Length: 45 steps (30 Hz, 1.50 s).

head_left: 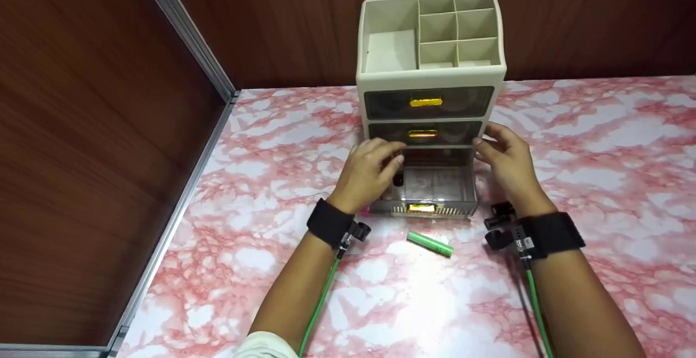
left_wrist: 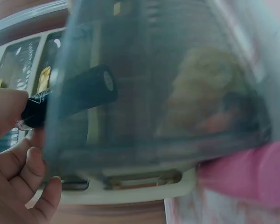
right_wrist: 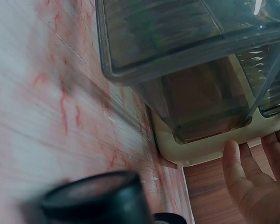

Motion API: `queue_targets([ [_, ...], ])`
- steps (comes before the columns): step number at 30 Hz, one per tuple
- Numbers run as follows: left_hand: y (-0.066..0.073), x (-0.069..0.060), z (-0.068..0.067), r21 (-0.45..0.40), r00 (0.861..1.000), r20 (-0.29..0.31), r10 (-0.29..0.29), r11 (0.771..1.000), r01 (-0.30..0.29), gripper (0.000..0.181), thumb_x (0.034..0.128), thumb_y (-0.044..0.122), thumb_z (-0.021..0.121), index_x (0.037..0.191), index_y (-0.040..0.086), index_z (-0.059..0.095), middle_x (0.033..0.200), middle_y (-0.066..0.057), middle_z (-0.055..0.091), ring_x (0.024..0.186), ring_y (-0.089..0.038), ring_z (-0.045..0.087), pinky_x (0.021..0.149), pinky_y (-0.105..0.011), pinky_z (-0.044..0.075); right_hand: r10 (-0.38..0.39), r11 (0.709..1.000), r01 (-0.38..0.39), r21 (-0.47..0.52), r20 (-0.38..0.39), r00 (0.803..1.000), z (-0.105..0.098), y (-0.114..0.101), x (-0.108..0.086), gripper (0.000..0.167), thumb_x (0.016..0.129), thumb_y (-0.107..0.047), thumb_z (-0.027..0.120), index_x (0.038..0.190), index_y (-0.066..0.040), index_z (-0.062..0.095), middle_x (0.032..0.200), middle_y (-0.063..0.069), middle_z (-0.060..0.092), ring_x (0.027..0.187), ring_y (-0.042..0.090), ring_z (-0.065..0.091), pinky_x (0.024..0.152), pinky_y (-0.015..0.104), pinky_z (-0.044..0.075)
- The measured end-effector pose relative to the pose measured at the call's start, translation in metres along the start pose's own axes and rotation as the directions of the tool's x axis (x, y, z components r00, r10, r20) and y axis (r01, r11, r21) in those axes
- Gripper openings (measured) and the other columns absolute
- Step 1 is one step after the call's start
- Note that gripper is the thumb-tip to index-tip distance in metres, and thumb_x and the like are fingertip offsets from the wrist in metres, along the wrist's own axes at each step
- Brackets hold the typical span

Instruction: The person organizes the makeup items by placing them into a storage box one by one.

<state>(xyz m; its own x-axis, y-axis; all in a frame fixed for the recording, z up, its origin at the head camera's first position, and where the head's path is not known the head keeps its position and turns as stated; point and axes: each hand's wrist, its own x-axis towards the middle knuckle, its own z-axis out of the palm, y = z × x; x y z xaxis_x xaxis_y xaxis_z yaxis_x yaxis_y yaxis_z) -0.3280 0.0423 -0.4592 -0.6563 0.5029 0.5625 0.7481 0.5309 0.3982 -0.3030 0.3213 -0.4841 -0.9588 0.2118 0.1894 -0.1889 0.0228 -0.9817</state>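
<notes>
A cream drawer organizer (head_left: 432,78) stands against the wall, its clear bottom drawer (head_left: 437,184) pulled out. My left hand (head_left: 370,167) is over the left part of that drawer, pinching a black tube (left_wrist: 36,109) with small pale print between thumb and finger. The tube's far end shows through the drawer's clear wall in the left wrist view. On the organizer's right side rests my right hand (head_left: 508,156), thumb at the front edge and fingertips (right_wrist: 232,149) against the side, gripping the corner. A green cylinder (head_left: 429,244) lies on the table before the drawer.
A pink rounded item (left_wrist: 252,172) is beside the drawer's left front. Black cylinders (right_wrist: 98,196) are on the table near my right wrist. The upper drawers (head_left: 391,105) are closed. A wooden panel (head_left: 109,129) borders the left side. Green cables (head_left: 321,303) run along both forearms.
</notes>
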Motion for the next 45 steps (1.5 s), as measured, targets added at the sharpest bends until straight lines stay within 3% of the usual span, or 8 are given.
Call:
queue_targets([
  [5, 0.001, -0.002, 0.004, 0.040, 1.000, 0.018, -0.003, 0.999, 0.002, 0.024, 0.0961, 0.024, 0.063, 0.116, 0.014, 0.071, 0.102, 0.003, 0.068, 0.092, -0.015, 0.058, 0.080, -0.034, 0.042, 0.004, 1.000, -0.004, -0.005, 0.008, 1.000, 0.001, -0.001, 0.000, 0.041, 0.093, -0.013, 0.067, 0.130, 0.000, 0.058, 0.131, 0.016, 0.057, 0.102, 0.016, 0.062, 0.081, 0.025, 0.054],
  [19, 0.001, -0.002, 0.007, 0.033, 0.995, 0.101, -0.015, 0.999, 0.011, 0.025, 0.0980, 0.027, 0.060, 0.118, 0.015, 0.071, 0.109, 0.002, 0.068, 0.097, -0.016, 0.058, 0.081, -0.035, 0.042, -0.002, 1.000, 0.002, 0.030, -0.001, 1.000, -0.001, 0.002, 0.000, 0.039, 0.093, -0.011, 0.067, 0.128, 0.001, 0.058, 0.126, 0.013, 0.059, 0.100, 0.016, 0.063, 0.079, 0.024, 0.054],
  [29, 0.004, -0.003, 0.009, 0.064, 0.990, 0.141, -0.016, 0.998, 0.007, 0.026, 0.0976, 0.028, 0.060, 0.116, 0.015, 0.072, 0.101, 0.003, 0.069, 0.090, -0.016, 0.056, 0.079, -0.035, 0.041, 0.008, 1.000, -0.008, 0.026, -0.005, 1.000, 0.000, 0.002, 0.001, 0.039, 0.092, -0.011, 0.068, 0.129, 0.001, 0.058, 0.129, 0.015, 0.057, 0.100, 0.016, 0.063, 0.079, 0.024, 0.054],
  [36, 0.004, -0.004, 0.012, 0.133, 0.977, 0.211, -0.015, 0.991, -0.014, 0.024, 0.0976, 0.029, 0.059, 0.114, 0.018, 0.073, 0.101, 0.006, 0.070, 0.097, -0.015, 0.055, 0.096, -0.041, 0.034, 0.014, 1.000, -0.013, 0.013, -0.016, 1.000, 0.000, 0.002, 0.001, 0.038, 0.092, -0.011, 0.068, 0.128, -0.001, 0.059, 0.128, 0.015, 0.058, 0.100, 0.015, 0.063, 0.079, 0.025, 0.054],
  [45, 0.002, -0.007, 0.019, 0.185, 0.971, 0.236, -0.023, 0.982, -0.022, 0.021, 0.0958, 0.027, 0.061, 0.110, 0.018, 0.075, 0.096, 0.006, 0.069, 0.099, -0.016, 0.055, 0.099, -0.046, 0.030, 0.012, 1.000, -0.012, -0.009, -0.010, 1.000, 0.001, 0.001, 0.001, 0.038, 0.093, -0.012, 0.068, 0.129, -0.002, 0.060, 0.128, 0.014, 0.058, 0.101, 0.014, 0.063, 0.079, 0.025, 0.054],
])
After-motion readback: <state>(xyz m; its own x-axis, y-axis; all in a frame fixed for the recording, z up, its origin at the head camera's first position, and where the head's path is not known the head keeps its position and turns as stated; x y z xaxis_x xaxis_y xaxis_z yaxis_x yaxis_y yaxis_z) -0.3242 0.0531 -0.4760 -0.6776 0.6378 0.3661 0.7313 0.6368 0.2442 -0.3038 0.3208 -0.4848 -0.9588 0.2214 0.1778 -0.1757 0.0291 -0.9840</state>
